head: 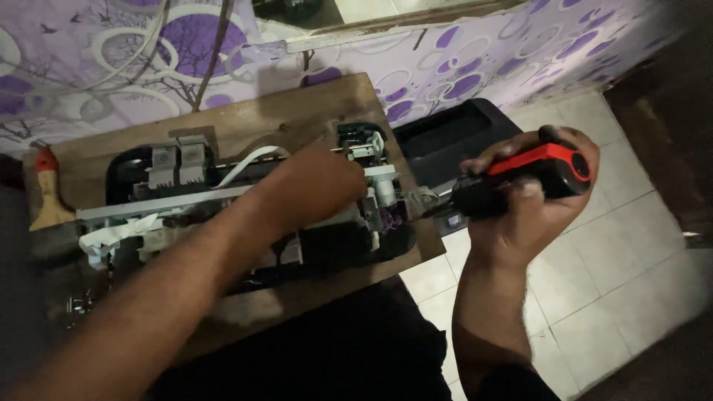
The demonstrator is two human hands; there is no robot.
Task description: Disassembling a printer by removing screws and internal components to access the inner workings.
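Opened printer chassis on board, screwdriver going in from the right.

Right hand (531, 200), near right, fingers wrapped tight round the red-and-black screwdriver (520, 178); shaft points left, tip at the right end of the printer chassis (245, 200). Left hand (323, 182) lies on the chassis near its right end; finger state can't tell, hidden. Wooden board (297, 111) under the chassis. Black cover (445, 134) far right on the tiled floor (616, 282).
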